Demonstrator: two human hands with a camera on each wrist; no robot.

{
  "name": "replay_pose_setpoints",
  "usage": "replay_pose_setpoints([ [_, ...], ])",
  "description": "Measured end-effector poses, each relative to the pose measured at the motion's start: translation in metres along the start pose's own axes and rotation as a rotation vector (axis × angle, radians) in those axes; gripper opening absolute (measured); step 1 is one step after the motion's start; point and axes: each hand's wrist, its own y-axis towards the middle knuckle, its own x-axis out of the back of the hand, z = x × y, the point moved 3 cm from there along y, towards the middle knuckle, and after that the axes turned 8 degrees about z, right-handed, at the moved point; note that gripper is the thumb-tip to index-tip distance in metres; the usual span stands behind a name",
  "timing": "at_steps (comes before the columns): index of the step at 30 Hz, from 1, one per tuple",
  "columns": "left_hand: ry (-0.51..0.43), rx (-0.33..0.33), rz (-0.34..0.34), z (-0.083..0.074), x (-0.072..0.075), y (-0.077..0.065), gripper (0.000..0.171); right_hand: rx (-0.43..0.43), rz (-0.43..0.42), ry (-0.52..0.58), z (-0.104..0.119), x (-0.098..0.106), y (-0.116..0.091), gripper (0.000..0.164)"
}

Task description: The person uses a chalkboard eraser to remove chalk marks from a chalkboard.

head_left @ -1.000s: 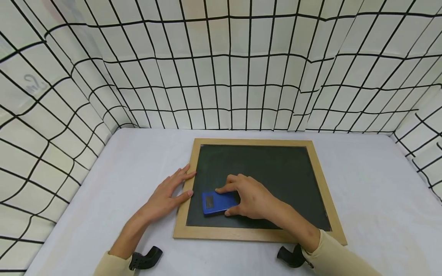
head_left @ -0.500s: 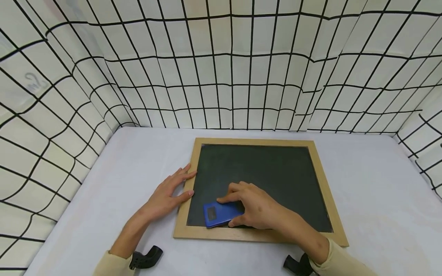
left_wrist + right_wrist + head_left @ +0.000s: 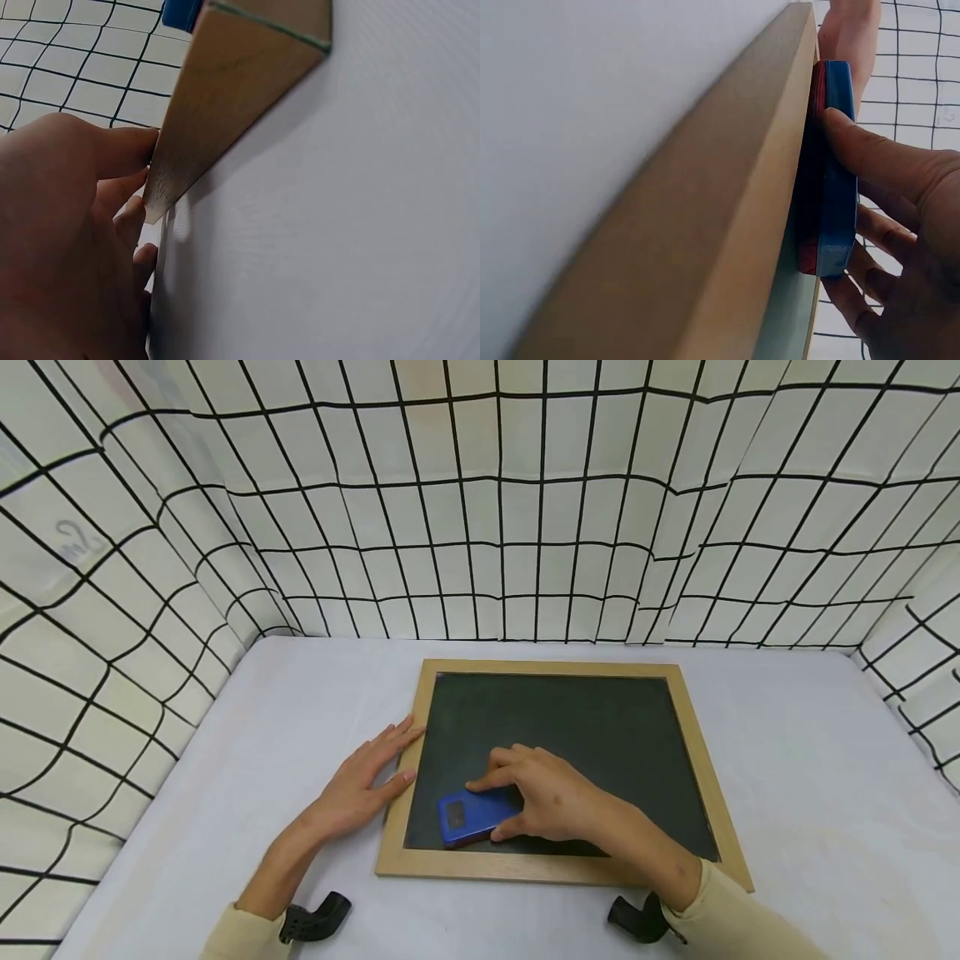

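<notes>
A blackboard in a light wooden frame lies flat on the white table. My right hand grips a blue board eraser by its long sides, thumb on the near side and fingers on the far side. In the right wrist view the eraser shows a dark red pad beneath its blue back, down by the board's surface near the lower left. With fingers straight, my left hand rests on the left side of the frame. The left wrist view shows the thumb against the wooden edge.
White cloth walls with a black grid stand behind and beside the table. White tablecloth surrounds the board. Each wrist wears a black mount near its sleeve.
The right hand first brought the eraser toward the board's near edge, then slightly back away from it. My left hand has stayed on the frame.
</notes>
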Motion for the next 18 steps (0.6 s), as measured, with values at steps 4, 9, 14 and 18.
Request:
replay_pose_setpoints([
  [4, -0.011, 0.03, 0.016, -0.003, 0.002, -0.001, 0.059, -0.008, 0.003, -0.003, -0.002, 0.005, 0.01, 0.059],
  [9, 0.015, 0.065, 0.041, -0.006, 0.006, 0.0, 0.058, -0.026, 0.006, -0.006, -0.007, 0.012, 0.027, 0.059],
  [14, 0.005, 0.071, 0.048, -0.005, 0.005, 0.0, 0.057, -0.055, -0.004, -0.024, -0.013, 0.019, 0.045, 0.06],
  [18, -0.026, 0.095, 0.055, -0.004, 0.003, 0.001, 0.059, -0.093, -0.033, -0.038, -0.021, 0.026, 0.058, 0.061],
])
